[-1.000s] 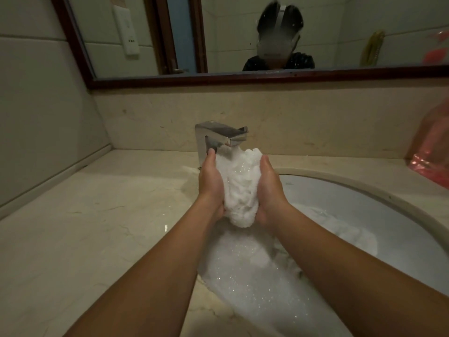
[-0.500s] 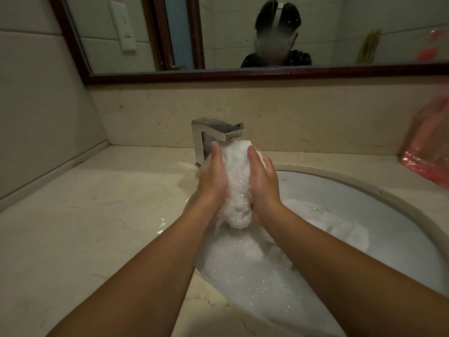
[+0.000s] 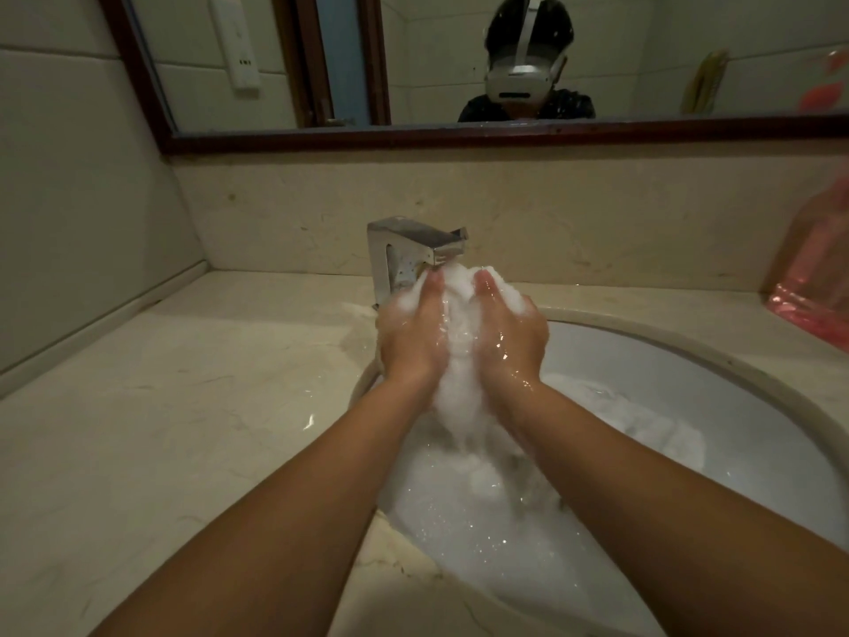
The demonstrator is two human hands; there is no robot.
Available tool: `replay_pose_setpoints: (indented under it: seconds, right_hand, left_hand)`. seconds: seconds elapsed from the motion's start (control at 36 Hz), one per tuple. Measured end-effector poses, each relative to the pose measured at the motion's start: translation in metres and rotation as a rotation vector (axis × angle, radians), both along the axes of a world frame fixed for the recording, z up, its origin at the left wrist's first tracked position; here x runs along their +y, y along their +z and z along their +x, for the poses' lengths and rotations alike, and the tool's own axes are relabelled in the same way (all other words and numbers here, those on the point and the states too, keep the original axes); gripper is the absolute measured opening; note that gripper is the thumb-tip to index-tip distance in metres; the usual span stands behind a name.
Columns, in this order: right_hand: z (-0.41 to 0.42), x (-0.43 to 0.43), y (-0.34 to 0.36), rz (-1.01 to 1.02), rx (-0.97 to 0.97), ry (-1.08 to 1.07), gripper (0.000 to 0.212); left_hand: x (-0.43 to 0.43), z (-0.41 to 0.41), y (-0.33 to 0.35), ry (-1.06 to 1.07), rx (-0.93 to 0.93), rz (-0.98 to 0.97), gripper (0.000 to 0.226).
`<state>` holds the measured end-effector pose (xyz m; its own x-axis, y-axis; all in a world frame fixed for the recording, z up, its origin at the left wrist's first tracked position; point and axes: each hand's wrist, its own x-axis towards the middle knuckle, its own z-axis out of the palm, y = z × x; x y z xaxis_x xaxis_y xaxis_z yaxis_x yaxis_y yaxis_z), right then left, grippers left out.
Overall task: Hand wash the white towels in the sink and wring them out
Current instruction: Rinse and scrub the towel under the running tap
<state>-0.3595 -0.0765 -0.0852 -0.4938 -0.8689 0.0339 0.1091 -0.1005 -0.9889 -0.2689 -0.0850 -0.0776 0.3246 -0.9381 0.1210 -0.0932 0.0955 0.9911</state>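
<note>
Over the far-left part of the sink (image 3: 716, 406), just under the spout of the square chrome tap (image 3: 404, 255), a sudsy white towel (image 3: 459, 360) is bunched up between the person's two hands. The left hand (image 3: 413, 337) clasps it from the left and the right hand (image 3: 510, 333) from the right. Each grip is curled round the wet cloth, pressing the wad between the palms, and its lower end hangs toward the foamy water (image 3: 482, 544). Both hands are wet and flecked with foam. A second towel (image 3: 643, 425) lies low in the basin to the right, partly sunk in the suds.

From where I stand, the sink is a white oval bowl set under a pale, marble-look surface (image 3: 183, 429) with grey veining, which runs wide to the left and shows a wet glint near the bowl's edge. A matching stone upstand (image 3: 574, 213) runs along the far edge, and above it hangs a mirror (image 3: 413, 62) in a dark wooden frame. Its glass shows a person in a dark top wearing a white headset (image 3: 523, 75), a white wall socket (image 3: 236, 52) and a doorway. Pale tiles (image 3: 69, 200) cover the left wall. At the far right of the surface stands something pink and translucent (image 3: 817, 287), too blurred to tell what it is. The light is dim.
</note>
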Motion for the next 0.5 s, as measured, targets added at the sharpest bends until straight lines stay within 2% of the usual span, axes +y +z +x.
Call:
replay_pose_setpoints:
  seconds: [0.14,0.25,0.36,0.42,0.5]
  right_hand:
    - [0.001,-0.002,-0.004,0.05,-0.038,0.04,0.039]
    - [0.0,-0.001,-0.008,0.097,-0.085,0.113,0.065]
    - [-0.009,0.0,-0.006,0.073,-0.056,0.122,0.047]
    - [-0.013,-0.002,-0.007,0.08,-0.115,0.089,0.04]
    - [-0.014,-0.005,-0.008,0.138,-0.255,0.05,0.052]
  left_hand:
    - [0.002,0.001,0.0,-0.014,-0.005,0.013,0.046]
    - [0.001,0.002,0.002,-0.066,0.084,0.099,0.048]
    - [0.001,0.004,0.004,-0.091,0.205,0.168,0.054]
    - [0.001,0.004,0.004,-0.095,0.284,0.178,0.051]
    - [-0.002,0.006,0.003,-0.094,0.4,0.193,0.062]
